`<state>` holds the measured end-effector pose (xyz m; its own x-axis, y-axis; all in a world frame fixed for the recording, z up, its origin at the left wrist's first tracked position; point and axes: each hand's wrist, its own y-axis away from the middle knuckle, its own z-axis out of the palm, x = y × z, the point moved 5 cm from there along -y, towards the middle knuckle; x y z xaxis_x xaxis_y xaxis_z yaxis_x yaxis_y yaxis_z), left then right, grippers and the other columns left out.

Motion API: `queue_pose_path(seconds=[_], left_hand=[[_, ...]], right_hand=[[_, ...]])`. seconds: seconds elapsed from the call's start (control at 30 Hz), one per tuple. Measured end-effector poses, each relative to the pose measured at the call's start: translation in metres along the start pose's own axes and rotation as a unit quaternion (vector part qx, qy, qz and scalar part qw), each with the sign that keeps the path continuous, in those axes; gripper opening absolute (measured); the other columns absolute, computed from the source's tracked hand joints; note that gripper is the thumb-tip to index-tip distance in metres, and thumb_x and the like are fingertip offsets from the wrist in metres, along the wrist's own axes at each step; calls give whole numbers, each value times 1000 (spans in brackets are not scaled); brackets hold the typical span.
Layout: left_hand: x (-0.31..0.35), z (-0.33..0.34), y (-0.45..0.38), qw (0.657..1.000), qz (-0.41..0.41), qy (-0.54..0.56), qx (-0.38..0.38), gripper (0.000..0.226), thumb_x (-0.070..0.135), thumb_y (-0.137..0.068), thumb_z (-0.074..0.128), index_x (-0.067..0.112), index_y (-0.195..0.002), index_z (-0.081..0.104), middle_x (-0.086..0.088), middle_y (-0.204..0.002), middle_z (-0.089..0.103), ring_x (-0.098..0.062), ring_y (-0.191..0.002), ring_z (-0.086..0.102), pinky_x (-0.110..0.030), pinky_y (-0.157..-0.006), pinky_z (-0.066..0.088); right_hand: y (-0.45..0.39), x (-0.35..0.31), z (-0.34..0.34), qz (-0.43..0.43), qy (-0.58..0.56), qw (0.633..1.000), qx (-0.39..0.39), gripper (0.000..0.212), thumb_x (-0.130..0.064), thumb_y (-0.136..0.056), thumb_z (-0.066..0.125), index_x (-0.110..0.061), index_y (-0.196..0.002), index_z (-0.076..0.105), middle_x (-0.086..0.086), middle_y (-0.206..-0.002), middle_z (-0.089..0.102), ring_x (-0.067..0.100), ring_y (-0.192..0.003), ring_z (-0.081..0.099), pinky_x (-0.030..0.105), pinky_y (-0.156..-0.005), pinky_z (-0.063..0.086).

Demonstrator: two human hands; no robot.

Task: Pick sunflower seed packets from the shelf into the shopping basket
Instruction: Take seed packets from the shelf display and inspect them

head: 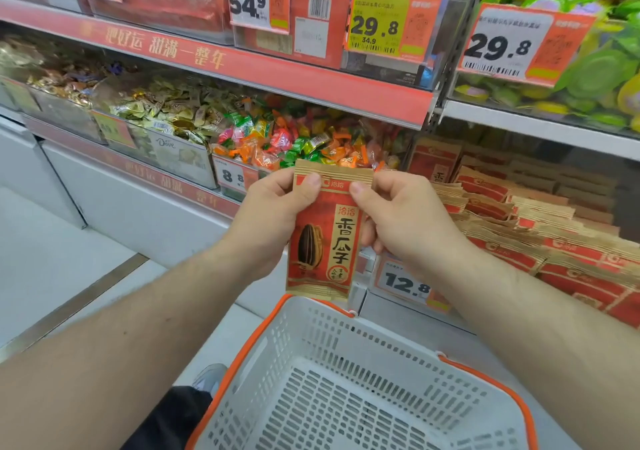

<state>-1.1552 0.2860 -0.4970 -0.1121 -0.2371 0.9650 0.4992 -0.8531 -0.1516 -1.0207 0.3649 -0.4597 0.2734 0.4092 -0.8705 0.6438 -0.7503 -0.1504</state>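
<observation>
A red and tan sunflower seed packet [325,238] hangs upright above the far rim of the white shopping basket [363,342]. My left hand [273,217] pinches its top left edge, thumb on the front. My right hand [401,217] pinches its top right edge the same way. Several more seed packets [540,238] lie stacked on the lower shelf to the right. The basket, with an orange rim, holds nothing that I can see.
Bins of wrapped candies [301,141] fill the shelf behind the packet. Price tags read 12.8 [408,281] under the seed shelf and 29.8 [377,27] above. A white chest freezer [114,186] stands at the left over grey floor.
</observation>
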Motion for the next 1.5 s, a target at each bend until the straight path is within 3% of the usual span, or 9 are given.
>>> queue_pose_path(seconds=[0.27, 0.43, 0.6, 0.73, 0.87, 1.07, 1.27, 1.4, 1.5], left_hand=[[-14, -14, 10, 960, -98, -164, -205, 21, 35, -76, 78, 16, -70, 80, -6, -91, 77, -19, -85, 70, -29, -73, 58], [-24, -11, 11, 959, -112, -169, -198, 28, 36, -74, 66, 12, -73, 79, -5, -93, 77, -18, -85, 69, -31, -71, 56], [-32, -11, 15, 946, -121, -197, -227, 32, 29, -76, 84, 9, -100, 77, -12, -104, 76, -25, -92, 73, -30, -72, 60], [-30, -9, 13, 961, -103, -167, -196, 29, 30, -79, 70, 9, -99, 76, -20, -103, 75, -30, -88, 72, -30, -65, 61], [-27, -8, 10, 971, -103, -118, -181, 22, 34, -81, 75, 18, -96, 78, -13, -98, 76, -25, -85, 72, -30, -64, 61], [-44, 0, 21, 924, -197, -116, -307, 69, 54, -52, 92, 19, -108, 73, -18, -117, 71, -32, -102, 71, -40, -81, 61], [-41, -3, 16, 941, -189, -70, -273, 69, 50, -54, 93, 17, -111, 73, -20, -115, 71, -32, -96, 72, -39, -73, 62], [-42, 0, 18, 944, -198, -55, -259, 45, 27, -71, 87, 13, -110, 71, -14, -103, 74, -25, -88, 73, -38, -68, 62], [-43, 3, 21, 941, -209, -25, -267, 66, 32, -61, 93, 10, -117, 66, -15, -107, 73, -27, -91, 74, -38, -65, 62]], right_hand=[[30, 41, 6, 52, -82, 995, -38, 30, -28, -103, 48, -13, -89, 70, 25, -69, 68, 27, -51, 58, 31, -47, 46], [34, 54, 7, 62, -106, 992, -33, 32, -25, -103, 49, -7, -87, 69, 30, -71, 66, 27, -49, 55, 30, -43, 44], [36, 58, 4, 56, -121, 991, -23, 31, -25, -104, 48, -6, -90, 68, 33, -76, 65, 27, -51, 56, 29, -43, 44], [38, 55, -1, 50, -116, 991, -39, 25, -28, -101, 52, -13, -92, 70, 22, -78, 70, 22, -51, 57, 27, -42, 43], [42, 57, -1, 53, -63, 992, -96, 18, -26, -98, 58, -18, -89, 71, 4, -71, 73, 17, -52, 59, 27, -44, 45], [39, 57, -4, 46, -91, 993, -62, 24, -18, -98, 56, -7, -81, 69, 4, -60, 68, 14, -48, 57, 24, -42, 45], [41, 58, -4, 64, -80, 980, -168, 16, -26, -84, 69, -17, -97, 73, 1, -81, 76, 10, -65, 65, 22, -58, 50], [45, 65, -2, 84, -128, 968, -199, 39, -28, -74, 67, -10, -108, 68, 11, -93, 77, 24, -82, 73, 26, -64, 58], [44, 68, -2, 95, -165, 966, -174, 41, -27, -73, 67, -7, -109, 67, 16, -93, 76, 34, -86, 71, 30, -66, 61]])
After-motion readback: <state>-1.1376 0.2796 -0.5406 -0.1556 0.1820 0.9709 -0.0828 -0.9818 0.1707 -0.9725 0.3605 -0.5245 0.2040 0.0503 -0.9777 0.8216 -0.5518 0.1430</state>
